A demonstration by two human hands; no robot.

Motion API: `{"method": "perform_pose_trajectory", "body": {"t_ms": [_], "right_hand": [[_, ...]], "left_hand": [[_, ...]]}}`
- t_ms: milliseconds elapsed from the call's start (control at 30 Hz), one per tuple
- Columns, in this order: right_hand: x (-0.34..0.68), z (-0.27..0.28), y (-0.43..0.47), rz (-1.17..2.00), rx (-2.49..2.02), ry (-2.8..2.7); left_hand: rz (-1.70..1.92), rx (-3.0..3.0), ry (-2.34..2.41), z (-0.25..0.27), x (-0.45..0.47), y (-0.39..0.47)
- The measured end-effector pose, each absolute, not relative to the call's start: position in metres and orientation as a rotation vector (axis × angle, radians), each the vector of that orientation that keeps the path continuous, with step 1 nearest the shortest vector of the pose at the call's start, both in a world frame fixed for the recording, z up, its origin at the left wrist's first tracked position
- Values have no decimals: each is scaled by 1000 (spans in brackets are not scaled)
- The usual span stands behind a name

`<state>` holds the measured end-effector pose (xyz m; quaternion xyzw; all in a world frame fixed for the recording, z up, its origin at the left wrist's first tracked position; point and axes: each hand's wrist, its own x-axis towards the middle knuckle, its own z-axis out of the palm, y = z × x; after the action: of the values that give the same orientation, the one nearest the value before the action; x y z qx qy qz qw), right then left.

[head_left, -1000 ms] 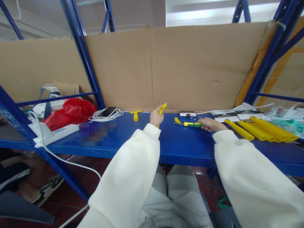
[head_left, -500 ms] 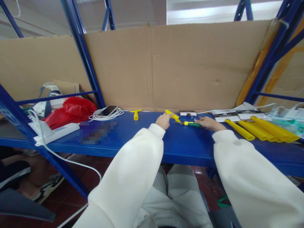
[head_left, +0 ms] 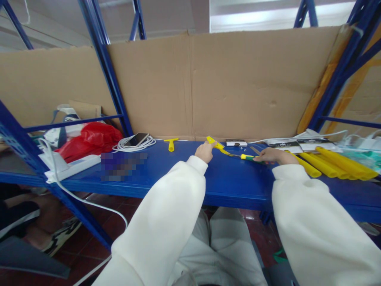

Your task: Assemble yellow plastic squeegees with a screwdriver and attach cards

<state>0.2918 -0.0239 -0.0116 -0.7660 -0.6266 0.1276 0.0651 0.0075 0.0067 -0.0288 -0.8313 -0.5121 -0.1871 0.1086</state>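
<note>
L hand (head_left: 204, 151) fingers gripped an angular yellow pc (head_left: 211, 140), R hand (head_left: 275, 155) fingers held a thin-shafted screwdriver (head_left: 247, 157) w/ rounded grn/yel handle, over smooth blue shelf (head_left: 235, 180).

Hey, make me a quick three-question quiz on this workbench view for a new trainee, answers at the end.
1. True or false: the screwdriver in the right hand points toward the left hand.
2. What does the left hand hold?
A) red plastic
B) a yellow piece
C) a white cable
3. Fill in the colour: the tubes lying on the right side of the blue shelf are ___.

Key: 1. True; 2. B; 3. yellow
</note>
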Motion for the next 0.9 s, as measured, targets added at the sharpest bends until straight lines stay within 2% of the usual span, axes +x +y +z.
{"method": "perform_pose_trajectory", "body": {"t_ms": [233,533,900], "right_hand": [[307,-12,-17,199,-2352,-1855],[288,-16,-7,-255,-2282,-1606],[258,-18,22,-55,-2381,-1689]], "left_hand": [[-517,-2428,-1516,-31,7,8],[-543,-2474,-1497,-30,8,6],[-510,-2537,-1435,-28,13,1]]}}
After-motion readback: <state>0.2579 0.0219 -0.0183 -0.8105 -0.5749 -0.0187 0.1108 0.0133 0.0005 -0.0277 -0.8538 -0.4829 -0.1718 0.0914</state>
